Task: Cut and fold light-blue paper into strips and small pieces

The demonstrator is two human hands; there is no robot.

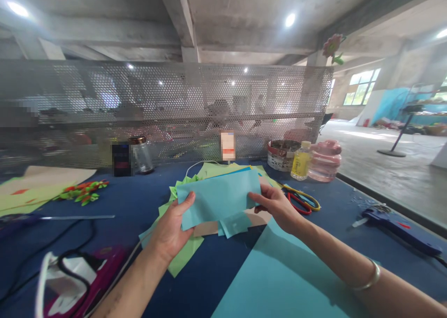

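Turquoise paper, one rectangle, is pinched by the left hand and right hand.

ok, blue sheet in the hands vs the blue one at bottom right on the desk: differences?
Size: the held sheet looks much smaller; the desk sheet runs past the bottom of the frame.
Pose: the held sheet is raised and tilted, between left grip and right grip; the desk sheet lies flat on the desk.
Shared: both plain light blue.
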